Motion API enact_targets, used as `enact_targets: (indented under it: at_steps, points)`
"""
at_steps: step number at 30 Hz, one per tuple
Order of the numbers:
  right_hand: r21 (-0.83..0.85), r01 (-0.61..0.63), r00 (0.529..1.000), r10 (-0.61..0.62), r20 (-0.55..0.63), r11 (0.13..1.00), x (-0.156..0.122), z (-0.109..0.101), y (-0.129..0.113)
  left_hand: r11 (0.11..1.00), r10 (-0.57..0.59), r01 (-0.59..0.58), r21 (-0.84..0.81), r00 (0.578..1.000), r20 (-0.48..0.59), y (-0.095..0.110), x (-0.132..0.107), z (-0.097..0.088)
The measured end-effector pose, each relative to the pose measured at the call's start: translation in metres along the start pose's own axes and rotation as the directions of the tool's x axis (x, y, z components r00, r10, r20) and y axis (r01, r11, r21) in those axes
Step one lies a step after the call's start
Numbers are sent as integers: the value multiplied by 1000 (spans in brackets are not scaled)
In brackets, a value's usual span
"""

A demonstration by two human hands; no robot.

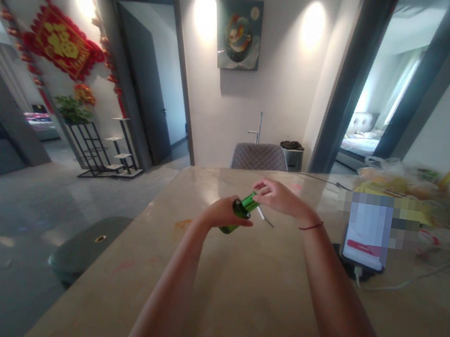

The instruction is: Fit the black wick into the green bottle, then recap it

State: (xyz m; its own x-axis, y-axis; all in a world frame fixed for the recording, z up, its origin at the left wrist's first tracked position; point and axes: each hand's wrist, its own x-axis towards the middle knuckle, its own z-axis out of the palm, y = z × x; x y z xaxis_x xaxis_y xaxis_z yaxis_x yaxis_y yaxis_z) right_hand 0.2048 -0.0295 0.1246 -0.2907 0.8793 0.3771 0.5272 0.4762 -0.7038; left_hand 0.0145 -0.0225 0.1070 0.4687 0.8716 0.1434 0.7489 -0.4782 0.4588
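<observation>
A green glass bottle (248, 204) lies tilted above the marble tabletop (239, 304), its visible parts showing on either side of my hands. My left hand (225, 213) wraps around the lower body of the bottle. My right hand (277, 196) pinches the upper end, and its fingers hide the bottle's top. A thin metal implement (264, 217) with a dark tip sits just below my right hand. I cannot tell whether that hand holds it. A thin red cord circles my right wrist.
A phone (363, 255) with a pixelated screen and a white cable lies on a dark pad at the right. Behind it is a blurred heap of plastic bags and food packets (410, 189). A grey chair (260, 157) stands beyond the table's far edge.
</observation>
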Motion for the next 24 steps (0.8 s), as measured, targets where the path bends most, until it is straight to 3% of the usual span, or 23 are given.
enact_targets:
  at_steps: [7,14,20,24]
  points:
    - [-61,-89,994,93,51,994,1,0,4,1000,-8,8,10,1000,1,-2,1,1]
    - [-47,42,998,-39,54,998,-2,-2,4,1000,-17,16,25,999,30,-2,2,2]
    - [-5,-65,994,65,90,998,1,1,10,1000,5,-5,1,999,54,-3,1,1]
    - [6,-33,994,32,103,999,0,2,7,1000,-5,4,21,999,48,-5,2,2]
